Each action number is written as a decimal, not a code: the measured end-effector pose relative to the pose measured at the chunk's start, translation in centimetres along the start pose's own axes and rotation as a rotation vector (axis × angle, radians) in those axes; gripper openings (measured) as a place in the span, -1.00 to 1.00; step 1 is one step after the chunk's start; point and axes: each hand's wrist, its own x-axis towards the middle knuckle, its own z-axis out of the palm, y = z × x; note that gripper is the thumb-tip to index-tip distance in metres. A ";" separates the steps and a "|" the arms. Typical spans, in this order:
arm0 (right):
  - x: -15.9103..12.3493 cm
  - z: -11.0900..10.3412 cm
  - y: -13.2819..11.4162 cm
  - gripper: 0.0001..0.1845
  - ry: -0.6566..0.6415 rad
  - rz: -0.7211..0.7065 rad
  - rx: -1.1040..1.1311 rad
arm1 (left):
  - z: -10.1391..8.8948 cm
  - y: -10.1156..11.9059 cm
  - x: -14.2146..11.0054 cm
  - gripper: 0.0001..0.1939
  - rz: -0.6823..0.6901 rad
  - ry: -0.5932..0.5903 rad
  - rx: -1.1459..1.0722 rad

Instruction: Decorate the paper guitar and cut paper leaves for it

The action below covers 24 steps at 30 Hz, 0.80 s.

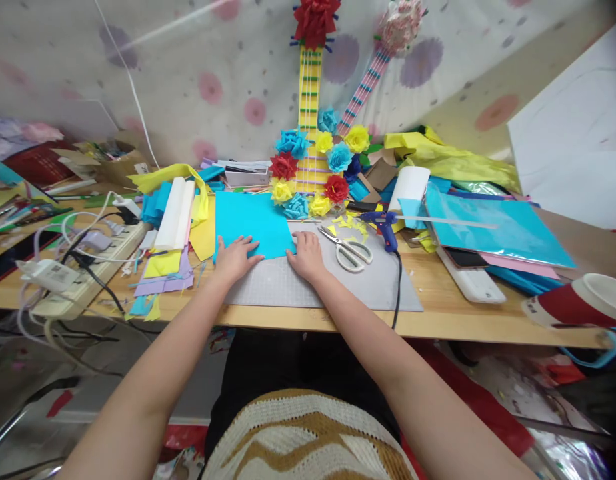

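Note:
A cyan paper sheet [251, 223] lies on the grey cutting mat [338, 283] on the wooden table. My left hand [235, 257] rests flat on the sheet's near left corner, fingers spread. My right hand [305, 257] presses on the sheet's near right corner, fingers bent down onto the edge. White-handled scissors [348, 250] lie on the mat just right of my right hand. A blue glue gun [383, 223] lies beyond them, its black cord running off the table's front edge.
A paper guitar with paper flowers [311, 167] stands against the wall. Paper stacks [173, 240] and a power strip [83, 267] fill the left. Cyan sheets [498, 230], a white paper roll [411, 187] and a red cup [578, 303] sit right.

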 end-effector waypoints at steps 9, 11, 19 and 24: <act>0.0 -0.1 0.0 -0.54 -0.026 0.010 -0.011 | -1.0 -5.0 -1.8 -0.46 -0.037 -0.098 -0.005; 0.0 -0.1 0.0 -0.55 -0.031 0.004 -0.013 | -1.3 -6.0 -2.3 -0.48 -0.001 -0.110 -0.006; 0.0 0.0 0.1 -0.61 -0.037 -0.018 -0.004 | -2.3 -9.6 -3.0 -0.58 0.204 -0.070 0.112; 0.0 -0.1 -0.2 -0.57 -0.020 0.017 -0.001 | -3.5 -7.8 -1.9 -0.55 0.273 -0.019 0.113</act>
